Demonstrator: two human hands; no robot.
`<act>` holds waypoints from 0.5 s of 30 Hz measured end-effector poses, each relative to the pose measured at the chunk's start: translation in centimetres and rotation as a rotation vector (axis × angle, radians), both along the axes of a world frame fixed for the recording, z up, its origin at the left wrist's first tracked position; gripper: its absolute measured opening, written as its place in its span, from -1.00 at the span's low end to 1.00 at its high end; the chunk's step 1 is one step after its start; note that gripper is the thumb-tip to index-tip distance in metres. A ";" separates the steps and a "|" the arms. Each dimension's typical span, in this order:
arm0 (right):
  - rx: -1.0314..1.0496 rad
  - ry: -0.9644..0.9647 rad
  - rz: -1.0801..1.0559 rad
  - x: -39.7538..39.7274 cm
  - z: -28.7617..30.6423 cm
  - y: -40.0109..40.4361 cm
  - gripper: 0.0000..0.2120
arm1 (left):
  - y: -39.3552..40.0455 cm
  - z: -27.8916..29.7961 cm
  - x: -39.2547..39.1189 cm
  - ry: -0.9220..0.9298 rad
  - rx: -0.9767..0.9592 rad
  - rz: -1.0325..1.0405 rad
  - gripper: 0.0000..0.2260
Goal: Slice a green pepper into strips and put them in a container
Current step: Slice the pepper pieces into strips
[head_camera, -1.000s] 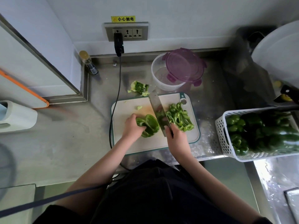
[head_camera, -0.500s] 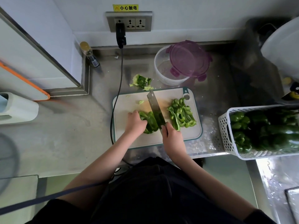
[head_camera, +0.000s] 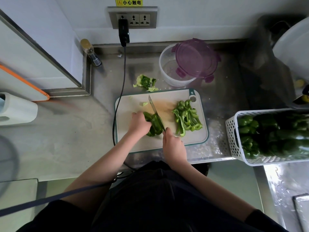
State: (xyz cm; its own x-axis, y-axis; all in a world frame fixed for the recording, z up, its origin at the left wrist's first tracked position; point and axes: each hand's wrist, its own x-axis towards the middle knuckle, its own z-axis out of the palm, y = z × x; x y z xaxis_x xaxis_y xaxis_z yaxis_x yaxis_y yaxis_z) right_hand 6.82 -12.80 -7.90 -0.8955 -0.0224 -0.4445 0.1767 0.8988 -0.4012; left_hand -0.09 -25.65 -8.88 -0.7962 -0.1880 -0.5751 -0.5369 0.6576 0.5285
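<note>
Pepper [head_camera: 154, 124] lies in the middle of the cutting board [head_camera: 147, 144]. I see the left hand [head_camera: 139, 123] holding it down at its 9 o'clock side. The right hand [head_camera: 173, 144] grips the knife [head_camera: 155, 111], blade on the pepper. Cut strips [head_camera: 187, 118] sit at 3 o'clock, the container [head_camera: 168, 72] at 12.

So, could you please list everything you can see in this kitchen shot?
cutting board: one, white, teal-edged, on steel counter
pepper piece: one, green, under knife
pepper strips: pile, green, board's right
pepper scraps: green, behind board
container: one, clear, purple lid askew on top
basket: white, holds green peppers, right
bottle: one, corner
socket: black plug in
left hand: holds pepper
right hand: grips knife
</note>
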 end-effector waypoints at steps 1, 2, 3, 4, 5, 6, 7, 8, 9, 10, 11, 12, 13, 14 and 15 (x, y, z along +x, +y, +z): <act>-0.001 -0.007 0.002 0.0 -0.1 0.0 -0.92 | 0.1 0.0 0.0 -0.001 -0.002 0.003 -0.76; -0.003 -0.013 0.002 0.0 -0.1 0.0 -0.92 | 0.1 0.1 -0.1 -0.005 -0.005 0.006 -0.75; -0.008 -0.017 -0.003 0.0 -0.2 0.0 -0.91 | 0.2 0.1 -0.1 -0.012 -0.009 0.006 -0.74; -0.011 -0.022 -0.009 0.0 -0.3 0.0 -0.90 | 0.3 0.1 -0.1 -0.016 -0.015 0.003 -0.73; -0.013 -0.025 -0.013 0.0 -0.4 0.1 -0.90 | 0.4 0.1 -0.1 -0.018 -0.021 -0.001 -0.72; -0.013 -0.028 -0.015 0.0 -0.5 0.1 -0.89 | 0.4 0.1 0.0 -0.018 -0.024 -0.005 -0.72; -0.014 -0.029 -0.016 -0.1 -0.6 0.1 -0.89 | 0.4 0.1 0.0 -0.018 -0.023 -0.005 -0.72; -0.016 -0.029 -0.021 -0.1 -0.6 0.1 -0.89 | 0.4 0.0 0.0 -0.020 -0.022 -0.006 -0.73; -0.021 -0.028 -0.027 -0.1 -0.7 0.1 -0.89 | 0.5 0.0 -0.1 -0.021 -0.024 -0.010 -0.73; -0.027 -0.027 -0.035 -0.2 -0.6 0.1 -0.88 | 0.5 0.0 -0.1 -0.020 -0.031 -0.020 -0.74; -0.036 -0.023 -0.046 -0.3 -0.6 0.1 -0.87 | 0.6 0.0 -0.1 -0.018 -0.038 -0.033 -0.74; -0.045 -0.020 -0.060 -0.5 -0.6 0.1 -0.86 | 0.7 0.0 -0.2 -0.016 -0.046 -0.045 -0.74; -0.052 -0.018 -0.074 -0.8 -0.7 0.0 -0.85 | 0.8 0.1 -0.2 -0.016 -0.056 -0.055 -0.73; -0.058 -0.019 -0.085 -1.2 -0.7 -0.2 -0.84 | 0.8 0.1 -0.2 -0.017 -0.067 -0.061 -0.73; -0.064 -0.021 -0.092 -1.6 -0.7 -0.4 -0.84 | 0.8 0.1 -0.3 -0.022 -0.075 -0.066 -0.72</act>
